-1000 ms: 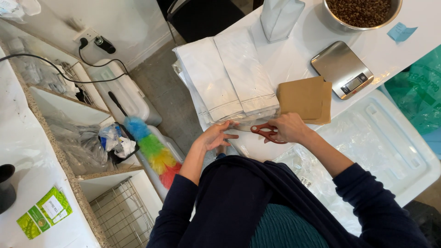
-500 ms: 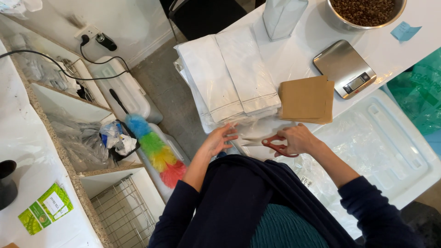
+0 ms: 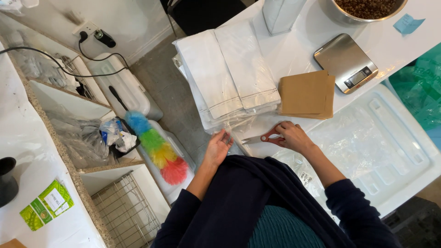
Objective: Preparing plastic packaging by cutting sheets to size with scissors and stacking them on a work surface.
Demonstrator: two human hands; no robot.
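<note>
Head | right hand [image 3: 294,137] grips red-handled scissors [image 3: 265,138]; left hand [image 3: 219,146] holds clear plastic [image 3: 232,125]

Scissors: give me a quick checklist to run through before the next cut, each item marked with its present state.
1. Right hand grips the scissors by the red handles: ok.
2. Left hand holds the clear bag at its edge: ok.
3. Left fingers clear of the blades: ok, they sit to one side of the tips.
4. Blades lined up on the bag: cannot tell, the film is transparent and the tips blur into it.
5. Brown pouches and white pouches out of the cutting path: ok, both lie behind the scissors.
6. Scale out of the way: ok, further back on the table.
</note>
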